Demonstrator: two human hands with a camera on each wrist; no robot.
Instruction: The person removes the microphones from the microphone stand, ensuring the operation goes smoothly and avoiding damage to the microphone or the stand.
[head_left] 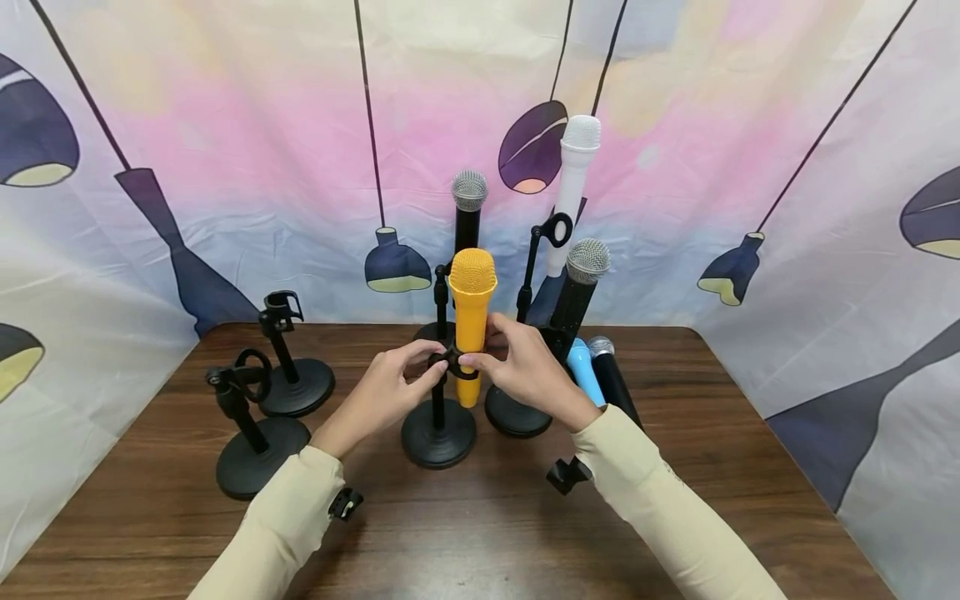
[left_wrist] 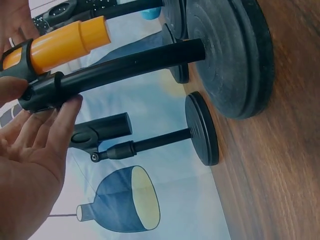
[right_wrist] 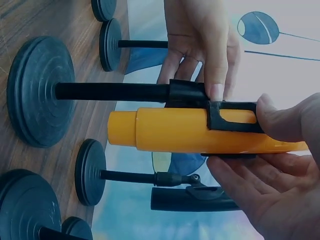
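A yellow microphone (head_left: 472, 292) stands upright in the black ring clip (right_wrist: 235, 117) of a small round-based stand (head_left: 438, 433). My left hand (head_left: 386, 392) pinches the stand at its top joint, thumb on one side and fingers on the other, as the left wrist view shows. From the other side my right hand (head_left: 525, 367) grips the yellow microphone at the clip. Its thumb (right_wrist: 280, 120) lies at the clip's edge and its fingers (right_wrist: 250, 175) reach underneath. The microphone's narrower lower end (left_wrist: 95, 32) sticks out below the clip.
Two stands with bare clips (head_left: 258, 450) (head_left: 296, 383) are at the left. Behind stand a black microphone (head_left: 468, 208), a white one (head_left: 573, 175) and a bare-clip stand (head_left: 528, 271). Right of my hands, another black microphone (head_left: 577, 292) leans; a blue one (head_left: 585, 371) and a black one (head_left: 615, 379) lie nearby.
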